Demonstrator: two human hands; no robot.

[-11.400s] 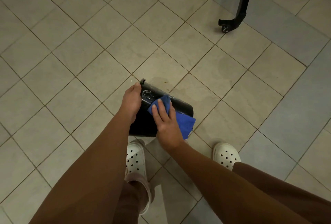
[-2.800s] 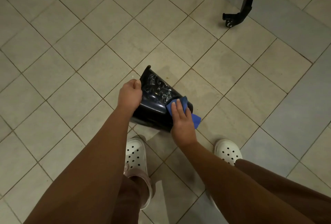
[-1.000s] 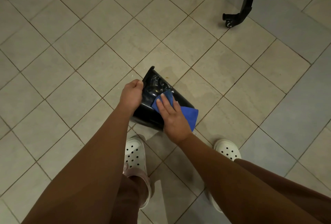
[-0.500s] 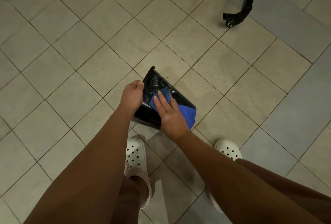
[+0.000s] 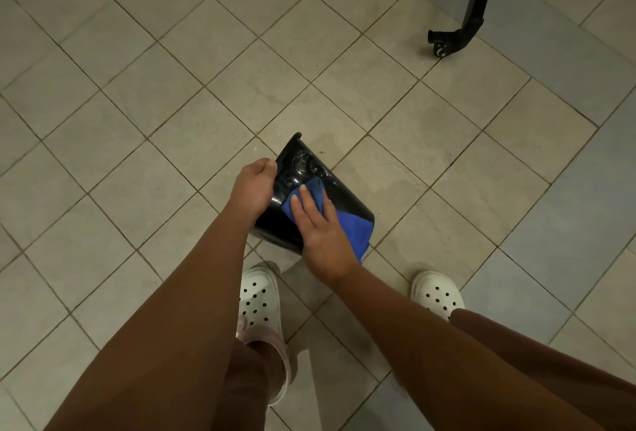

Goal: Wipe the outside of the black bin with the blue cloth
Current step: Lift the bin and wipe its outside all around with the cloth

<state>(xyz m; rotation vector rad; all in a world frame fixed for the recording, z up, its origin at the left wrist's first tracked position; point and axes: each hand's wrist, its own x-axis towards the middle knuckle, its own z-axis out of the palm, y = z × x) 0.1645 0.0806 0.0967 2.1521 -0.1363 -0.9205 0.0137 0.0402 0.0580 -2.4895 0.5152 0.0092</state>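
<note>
The black bin (image 5: 299,169) is tipped over above the tiled floor, its glossy side facing up. My left hand (image 5: 253,186) grips the bin's left edge with curled fingers. My right hand (image 5: 318,227) lies flat with straight fingers on the blue cloth (image 5: 354,227), pressing it against the bin's upper side. The cloth covers the bin's near right part and hangs past its lower edge. The bin's underside is hidden.
Beige floor tiles (image 5: 172,120) surround the bin. My two feet in white perforated clogs (image 5: 260,299) (image 5: 437,293) stand just below it. A black stand leg with a caster (image 5: 447,41) rests on the floor at the upper right.
My right hand and the cloth have slid slightly down and back along the bin's side since half a second ago. My left hand keeps its grip on the bin.
</note>
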